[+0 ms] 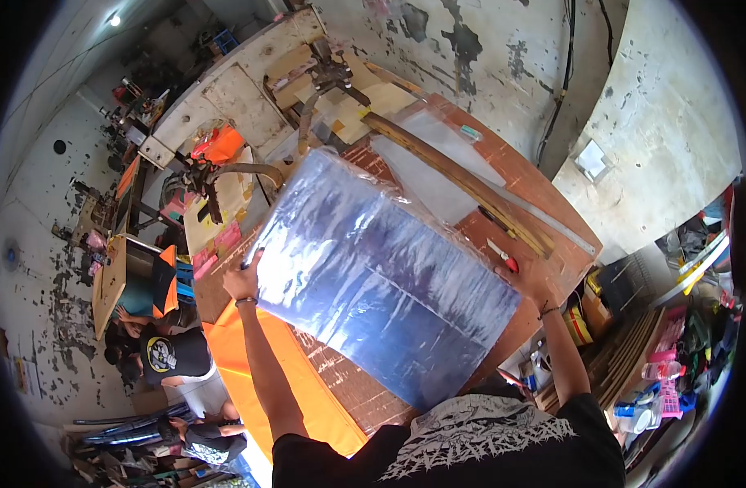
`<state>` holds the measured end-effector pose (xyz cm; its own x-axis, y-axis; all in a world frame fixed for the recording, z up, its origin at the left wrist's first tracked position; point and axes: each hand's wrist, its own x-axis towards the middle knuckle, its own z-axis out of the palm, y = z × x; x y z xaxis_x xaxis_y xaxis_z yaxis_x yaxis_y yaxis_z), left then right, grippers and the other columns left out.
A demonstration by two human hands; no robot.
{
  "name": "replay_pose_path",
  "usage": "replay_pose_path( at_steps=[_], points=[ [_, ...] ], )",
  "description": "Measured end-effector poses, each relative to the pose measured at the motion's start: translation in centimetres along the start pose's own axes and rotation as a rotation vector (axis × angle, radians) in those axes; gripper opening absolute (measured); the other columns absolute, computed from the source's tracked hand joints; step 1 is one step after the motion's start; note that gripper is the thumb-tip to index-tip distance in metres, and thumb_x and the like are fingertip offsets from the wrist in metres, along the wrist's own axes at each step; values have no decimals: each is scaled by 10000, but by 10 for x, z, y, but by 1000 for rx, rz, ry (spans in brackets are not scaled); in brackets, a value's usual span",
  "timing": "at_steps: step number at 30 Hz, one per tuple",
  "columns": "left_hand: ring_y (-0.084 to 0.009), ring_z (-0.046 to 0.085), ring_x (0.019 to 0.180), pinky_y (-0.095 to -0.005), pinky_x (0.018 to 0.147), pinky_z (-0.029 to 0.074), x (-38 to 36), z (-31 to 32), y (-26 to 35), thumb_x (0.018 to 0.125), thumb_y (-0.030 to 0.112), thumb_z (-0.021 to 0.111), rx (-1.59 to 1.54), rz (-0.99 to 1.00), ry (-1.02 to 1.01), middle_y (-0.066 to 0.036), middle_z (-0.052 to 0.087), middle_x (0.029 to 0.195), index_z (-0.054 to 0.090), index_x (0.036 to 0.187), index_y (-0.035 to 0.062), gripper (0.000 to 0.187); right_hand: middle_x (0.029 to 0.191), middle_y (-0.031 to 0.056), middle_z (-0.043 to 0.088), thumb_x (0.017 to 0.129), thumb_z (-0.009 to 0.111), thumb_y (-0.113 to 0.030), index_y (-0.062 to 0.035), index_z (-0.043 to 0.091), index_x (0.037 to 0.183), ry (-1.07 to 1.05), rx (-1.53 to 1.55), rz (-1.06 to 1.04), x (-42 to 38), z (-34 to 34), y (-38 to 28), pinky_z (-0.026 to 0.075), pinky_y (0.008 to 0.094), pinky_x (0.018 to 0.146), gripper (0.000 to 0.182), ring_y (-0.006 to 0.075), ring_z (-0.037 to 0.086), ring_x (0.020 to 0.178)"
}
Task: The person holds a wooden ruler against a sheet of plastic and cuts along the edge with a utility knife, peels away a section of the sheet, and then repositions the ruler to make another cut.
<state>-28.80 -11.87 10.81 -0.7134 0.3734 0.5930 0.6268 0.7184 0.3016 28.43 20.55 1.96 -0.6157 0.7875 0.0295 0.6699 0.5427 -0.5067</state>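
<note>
A wide stack or fold of shiny clear plastic sheeting [381, 276], bluish with bright glare, lies across the middle of the worktable. My left hand [243, 281] is closed on its left edge, thumb upward. At the opposite edge my right hand [532, 278] grips the sheeting too, its fingertips partly hidden. Just beyond that hand sits a small red-handled tool [509, 262]. Orange fabric [287, 378] hangs over the near left side of the table, below my left forearm.
Long wooden strips [454, 175] and a metal ruler [552, 224] lie across the reddish-brown table [572, 260]. Dark machine-like fixtures [330, 73] stand at the back. Two people work at the lower left, one in a black shirt [178, 354]. Stacked boards [633, 358] and clutter fill the right.
</note>
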Motion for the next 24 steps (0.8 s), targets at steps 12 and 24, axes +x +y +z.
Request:
replay_pose_path(
  at_steps=[12, 24],
  points=[
    [-91, 363, 560, -343, 523, 323, -31, -67, -51, 855, 345, 797, -156, -165, 44, 36, 422, 565, 649, 757, -80, 460, 855, 135, 653, 702, 859, -508, -101, 688, 949, -340, -10, -45, 10, -44, -37, 485, 442, 760, 506, 321, 636, 844],
    [-228, 417, 500, -476, 516, 350, -216, -171, -62, 939, 598, 630, 73, -652, 53, -172, 478, 526, 577, 656, -78, 735, 962, 120, 723, 804, 759, -533, -128, 725, 1035, -327, -119, -559, 196, -43, -152, 532, 418, 791, 467, 310, 692, 917]
  ],
)
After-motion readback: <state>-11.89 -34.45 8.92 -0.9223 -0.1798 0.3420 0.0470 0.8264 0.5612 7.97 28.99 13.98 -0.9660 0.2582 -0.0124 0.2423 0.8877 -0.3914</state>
